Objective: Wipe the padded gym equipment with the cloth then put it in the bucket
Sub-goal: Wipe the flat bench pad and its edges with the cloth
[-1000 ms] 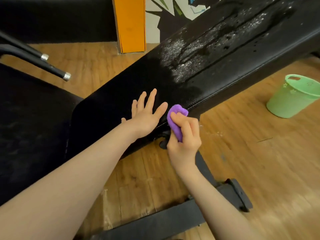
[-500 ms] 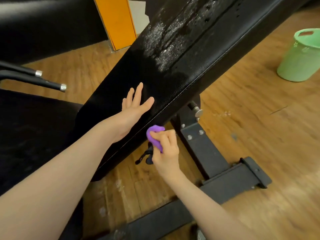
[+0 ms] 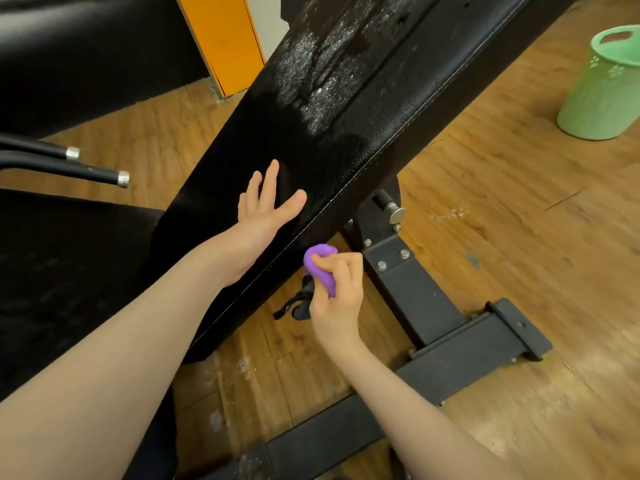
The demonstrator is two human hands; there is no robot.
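Observation:
A long black padded bench back slants from lower left to upper right, with a pale dusty patch on its upper part. My left hand lies flat on the pad, fingers straight. My right hand grips a bunched purple cloth and holds it against the lower side edge of the pad. A light green bucket stands on the floor at the far right, well away from both hands.
The bench's black steel frame and foot run under my right arm. A black seat pad fills the left. Two black handle bars with metal caps jut in from the left. An orange panel stands behind on the wood floor.
My right hand has slid the cloth down from the pad's top edge to its lower side edge. My left hand stays flat on the pad. The view has tilted closer.

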